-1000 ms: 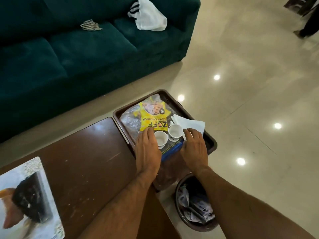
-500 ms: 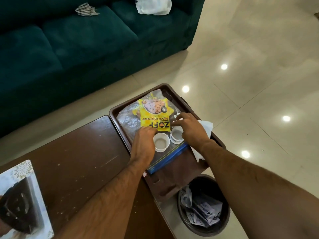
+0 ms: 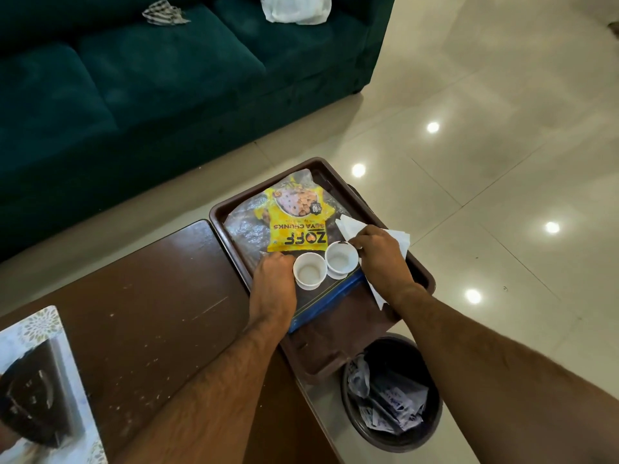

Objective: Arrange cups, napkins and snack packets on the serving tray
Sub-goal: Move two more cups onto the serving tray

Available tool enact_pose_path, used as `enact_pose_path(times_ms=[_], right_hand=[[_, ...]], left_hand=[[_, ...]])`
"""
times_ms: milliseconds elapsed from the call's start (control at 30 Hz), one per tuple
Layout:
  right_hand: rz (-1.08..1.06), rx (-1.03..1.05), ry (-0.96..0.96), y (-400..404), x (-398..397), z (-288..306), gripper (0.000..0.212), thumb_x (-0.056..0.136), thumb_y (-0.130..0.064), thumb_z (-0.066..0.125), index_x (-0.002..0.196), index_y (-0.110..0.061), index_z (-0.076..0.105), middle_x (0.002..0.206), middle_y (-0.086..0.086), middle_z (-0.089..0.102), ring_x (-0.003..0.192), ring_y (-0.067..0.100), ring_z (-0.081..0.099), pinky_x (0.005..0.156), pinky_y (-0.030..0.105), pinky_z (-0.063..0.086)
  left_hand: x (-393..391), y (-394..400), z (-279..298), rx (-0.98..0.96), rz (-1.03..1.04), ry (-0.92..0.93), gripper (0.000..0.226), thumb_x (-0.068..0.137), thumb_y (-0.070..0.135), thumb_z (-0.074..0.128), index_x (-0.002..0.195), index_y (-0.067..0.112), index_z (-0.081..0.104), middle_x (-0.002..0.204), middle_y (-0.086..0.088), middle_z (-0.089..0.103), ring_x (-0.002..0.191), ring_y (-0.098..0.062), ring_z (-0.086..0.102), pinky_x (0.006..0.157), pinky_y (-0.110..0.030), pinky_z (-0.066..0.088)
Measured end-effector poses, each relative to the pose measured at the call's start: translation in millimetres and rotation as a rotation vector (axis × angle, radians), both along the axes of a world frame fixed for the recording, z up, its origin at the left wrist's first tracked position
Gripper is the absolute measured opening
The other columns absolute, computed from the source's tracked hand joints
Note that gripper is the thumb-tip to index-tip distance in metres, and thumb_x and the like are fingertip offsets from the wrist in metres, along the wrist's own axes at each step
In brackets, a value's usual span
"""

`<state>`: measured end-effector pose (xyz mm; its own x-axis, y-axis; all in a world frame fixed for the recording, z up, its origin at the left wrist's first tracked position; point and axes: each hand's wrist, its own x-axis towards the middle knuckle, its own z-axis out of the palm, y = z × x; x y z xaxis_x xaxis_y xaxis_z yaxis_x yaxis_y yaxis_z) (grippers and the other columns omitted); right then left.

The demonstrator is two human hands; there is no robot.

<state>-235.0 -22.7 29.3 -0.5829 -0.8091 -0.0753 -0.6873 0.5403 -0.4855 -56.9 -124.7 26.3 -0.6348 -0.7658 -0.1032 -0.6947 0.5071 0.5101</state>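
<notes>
A brown serving tray (image 3: 422, 274) lies at the right end of the wooden table. On it are a yellow snack packet (image 3: 294, 217) over a clear packet (image 3: 243, 226), and a blue-edged packet (image 3: 330, 301) nearer me. Two white cups stand side by side on the packets. My left hand (image 3: 273, 288) is curled against the side of the left cup (image 3: 310, 272). With its fingertips, my right hand (image 3: 382, 261) pinches the far rim of the right cup (image 3: 340, 259). That hand lies over a white napkin (image 3: 350, 226).
The dark wooden table (image 3: 150, 296) stretches left, with a patterned box (image 3: 40, 390) at its near left corner. A black waste bin (image 3: 392, 393) with papers stands on the floor below the tray. A green sofa (image 3: 134, 78) with a white bag (image 3: 296, 8) is behind.
My right hand drew back from the yellow packet to the right cup's rim, uncovering that cup. My left hand's fingers curled in beside the left cup.
</notes>
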Motion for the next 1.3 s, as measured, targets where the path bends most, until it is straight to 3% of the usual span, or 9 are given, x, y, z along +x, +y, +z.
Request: enact_pose_path(times_ms=[333,400,533,867,1067,1233,1300], right_hand=[[-0.211,-0.008,-0.008,19.4,11.0,-11.6,0.022,0.091,-0.003,0.067,0.108,-0.011,0.079,0.105,0.011,0.073,0.096,0.026,0.063,0.088,0.025,0.042],[-0.216,-0.01,-0.003,20.2,13.6,-11.1,0.02,0.09,-0.004,0.067,0.104,-0.011,0.08,0.102,0.012,0.074,0.094,0.028,0.064,0.089,0.029,0.046],[-0.264,-0.008,-0.047,20.2,25.7,-8.6,0.016,0.089,-0.006,0.068,0.096,-0.011,0.081,0.094,0.008,0.077,0.087,0.022,0.065,0.09,0.039,0.056],[-0.447,-0.123,-0.044,22.8,51.9,9.0,0.014,0.081,-0.001,0.069,0.078,-0.009,0.08,0.076,0.007,0.076,0.069,0.02,0.064,0.078,0.035,0.057],[-0.44,-0.174,0.002,8.2,69.1,30.5,0.009,0.083,-0.004,0.072,0.085,-0.003,0.08,0.084,0.014,0.077,0.077,0.024,0.063,0.084,0.031,0.05],[-0.406,-0.176,0.005,-20.0,102.6,51.7,0.015,0.083,-0.003,0.071,0.094,-0.004,0.081,0.093,0.017,0.078,0.089,0.034,0.068,0.085,0.04,0.052],[-0.381,-0.192,0.024,-33.6,123.6,59.1,0.014,0.082,-0.005,0.073,0.093,-0.006,0.081,0.089,0.017,0.078,0.085,0.036,0.069,0.081,0.039,0.053]], left_hand=[[12.8,13.4,8.0,0.036,-0.031,-0.084,0.016,0.099,0.016,0.06,0.104,0.013,0.074,0.1,-0.006,0.073,0.085,-0.015,0.068,0.076,-0.037,0.061],[12.6,15.2,11.2,0.06,-0.02,-0.11,0.014,0.096,0.012,0.062,0.103,0.01,0.075,0.097,-0.008,0.073,0.083,-0.017,0.069,0.074,-0.038,0.062],[11.6,19.5,17.2,0.109,0.038,-0.127,0.013,0.095,0.009,0.066,0.101,0.006,0.076,0.095,-0.011,0.074,0.087,-0.021,0.071,0.075,-0.041,0.062],[16.2,23.8,33.7,0.097,0.17,-0.114,0.02,0.094,0.008,0.064,0.109,0.011,0.076,0.102,-0.015,0.073,0.098,-0.03,0.07,0.075,-0.041,0.059],[38.5,11.3,50.8,0.09,0.218,-0.083,0.023,0.099,0.009,0.057,0.113,0.011,0.075,0.107,-0.015,0.071,0.102,-0.03,0.068,0.072,-0.035,0.057],[74.9,-9.5,73.9,0.065,0.277,-0.037,0.025,0.096,0.006,0.057,0.112,0.011,0.076,0.107,-0.016,0.072,0.101,-0.032,0.07,0.073,-0.04,0.057],[95.3,-20.5,81.0,0.059,0.296,-0.027,0.026,0.095,0.003,0.055,0.108,0.01,0.076,0.103,-0.017,0.072,0.1,-0.034,0.07,0.071,-0.042,0.056]])
